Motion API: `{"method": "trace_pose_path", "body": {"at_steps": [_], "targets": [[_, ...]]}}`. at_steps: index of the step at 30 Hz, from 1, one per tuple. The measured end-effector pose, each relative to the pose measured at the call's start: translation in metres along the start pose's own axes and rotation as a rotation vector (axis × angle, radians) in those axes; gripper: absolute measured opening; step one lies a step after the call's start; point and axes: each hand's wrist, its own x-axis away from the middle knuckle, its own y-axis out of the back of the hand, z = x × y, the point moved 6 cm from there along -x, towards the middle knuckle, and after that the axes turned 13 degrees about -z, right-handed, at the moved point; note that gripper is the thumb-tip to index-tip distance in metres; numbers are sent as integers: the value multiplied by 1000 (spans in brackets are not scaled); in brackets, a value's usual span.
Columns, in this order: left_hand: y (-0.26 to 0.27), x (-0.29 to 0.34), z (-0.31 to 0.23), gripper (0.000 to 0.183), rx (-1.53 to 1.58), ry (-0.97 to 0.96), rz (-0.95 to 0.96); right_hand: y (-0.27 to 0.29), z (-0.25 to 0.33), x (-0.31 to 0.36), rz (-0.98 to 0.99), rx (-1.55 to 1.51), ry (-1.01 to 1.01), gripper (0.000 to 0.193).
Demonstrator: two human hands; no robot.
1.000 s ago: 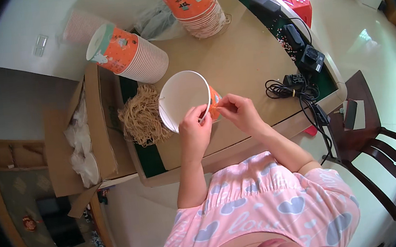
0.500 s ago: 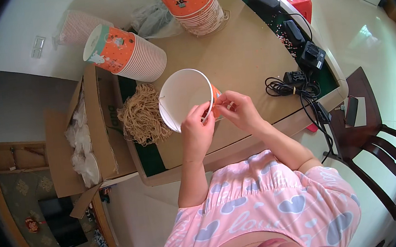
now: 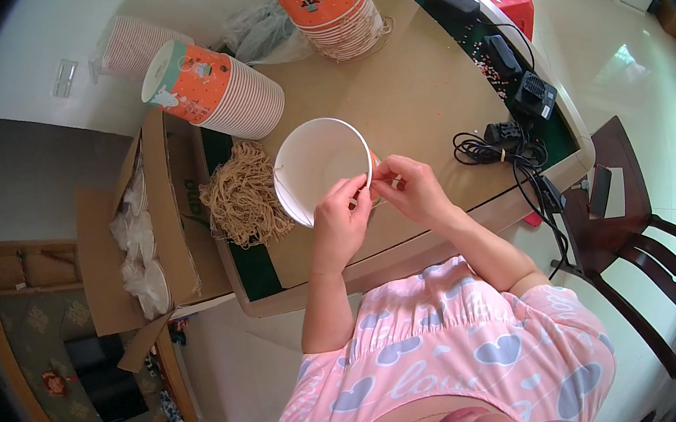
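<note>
**Both hands at the cup's rim**

While my left hand [image 3: 339, 223] pinches the near rim of the white paper cup [image 3: 319, 168], my right hand [image 3: 414, 191] closes its fingertips on the same rim just beside it, apparently on a thin string I can barely make out. I judge that small, steady fingertip moves serve best, with the cup tilted toward me. Just left lies the twine bundle [image 3: 244, 196]; beyond it, stacked orange cups [image 3: 214, 88]. Black cables [image 3: 505, 152] sit right.

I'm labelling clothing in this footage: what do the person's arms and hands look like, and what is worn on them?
Both forearms are bare to the left hand and right hand. No gloves, rings, watch or bracelets show. Short sleeves belong to a pink top patterned with pale blue-grey cloud shapes.
</note>
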Motion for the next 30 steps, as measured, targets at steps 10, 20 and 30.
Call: {"method": "trace_pose_path", "body": {"at_steps": [10,20,30], "targets": [[-2,-11,-6,11,-101,-124,60,5,-4,5,39,44,-55,12],[2,-11,8,7,100,68,42,2,56,22,128,56,115,10],[3,0,42,11,696,476,347,-14,94,-15,215,322,344,9]]}}
